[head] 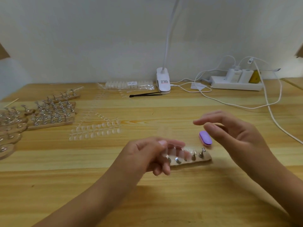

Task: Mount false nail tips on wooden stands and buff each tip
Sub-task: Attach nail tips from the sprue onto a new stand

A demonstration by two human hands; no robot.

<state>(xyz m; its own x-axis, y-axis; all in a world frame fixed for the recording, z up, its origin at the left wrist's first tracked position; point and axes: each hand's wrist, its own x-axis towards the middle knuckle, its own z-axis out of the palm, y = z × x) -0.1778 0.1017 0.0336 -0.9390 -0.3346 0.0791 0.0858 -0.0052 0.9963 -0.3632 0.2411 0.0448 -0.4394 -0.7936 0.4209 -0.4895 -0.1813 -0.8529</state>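
Observation:
A wooden stand [203, 159] with several metal pegs lies on the table in front of me. My left hand [147, 154] hovers over its left end and pinches a clear strip of false nail tips [176, 151], blurred by motion. My right hand [232, 133] floats above and to the right of the stand, fingers loosely extended and holding nothing. A purple buffer block [205, 137] lies on the table just behind the stand, under my right fingertips.
More wooden stands [50, 112] crowd the left side. Loose strips of clear tips [96, 130] lie left of centre. At the back are a bag of tips [129, 85], black tweezers [146, 94], a clip lamp [163, 81], a power strip [237, 84] and trailing cables [270, 112].

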